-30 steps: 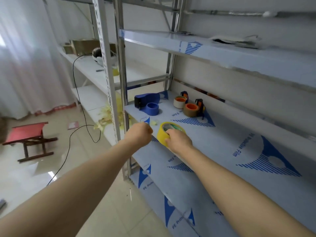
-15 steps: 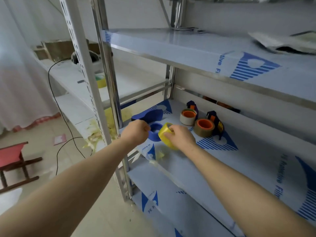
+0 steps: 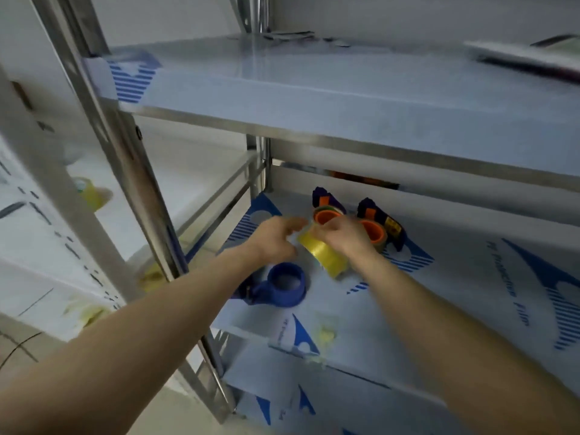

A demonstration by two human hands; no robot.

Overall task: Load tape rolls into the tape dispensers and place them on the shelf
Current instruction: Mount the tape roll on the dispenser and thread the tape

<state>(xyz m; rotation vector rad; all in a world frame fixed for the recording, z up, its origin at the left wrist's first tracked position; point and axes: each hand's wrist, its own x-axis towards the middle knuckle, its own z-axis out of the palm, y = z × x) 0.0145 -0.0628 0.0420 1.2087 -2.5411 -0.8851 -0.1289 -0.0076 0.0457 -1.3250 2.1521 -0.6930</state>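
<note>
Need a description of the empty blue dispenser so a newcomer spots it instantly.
On the metal rack, find the shelf where the right hand holds a yellow roll. Near its front left edge lies the blue dispenser. Unlike the two dark dispensers at the back, which carry orange-cored rolls, its round hub is empty.

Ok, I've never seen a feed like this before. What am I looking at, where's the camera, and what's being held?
There is no machine here: these are a person's two bare arms, seen from one head-worn camera looking forward and down. The right hand grips a yellow tape roll above the shelf. The left hand is at the roll's edge; blur hides whether its fingers pinch it. An empty blue dispenser lies on the shelf near the hands. Behind stand two loaded dispensers with orange-cored rolls.
</note>
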